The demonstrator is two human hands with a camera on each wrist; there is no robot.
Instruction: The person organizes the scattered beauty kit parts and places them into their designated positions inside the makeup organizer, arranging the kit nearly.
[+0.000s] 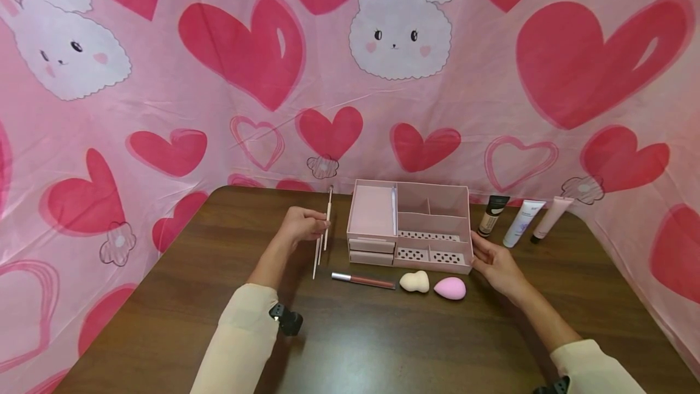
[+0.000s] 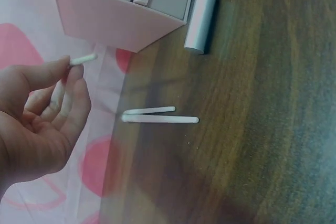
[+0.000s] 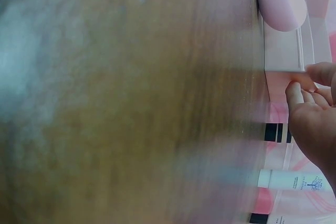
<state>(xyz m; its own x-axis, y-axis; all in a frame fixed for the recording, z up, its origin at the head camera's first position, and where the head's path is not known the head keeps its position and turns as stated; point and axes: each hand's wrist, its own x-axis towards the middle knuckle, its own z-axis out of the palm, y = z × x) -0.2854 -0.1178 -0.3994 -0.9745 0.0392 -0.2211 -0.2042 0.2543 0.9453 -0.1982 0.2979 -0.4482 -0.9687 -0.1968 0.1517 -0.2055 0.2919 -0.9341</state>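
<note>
Just left of the frame's centre, we pinch a slim brush in the left hand – the right hand, fingers relaxed, touches the organizer at centre right – and a low swing could, we judge, scatter the two sticks lying nearby

Head high, facing forward-down; wrists close; organizer shared.
</note>
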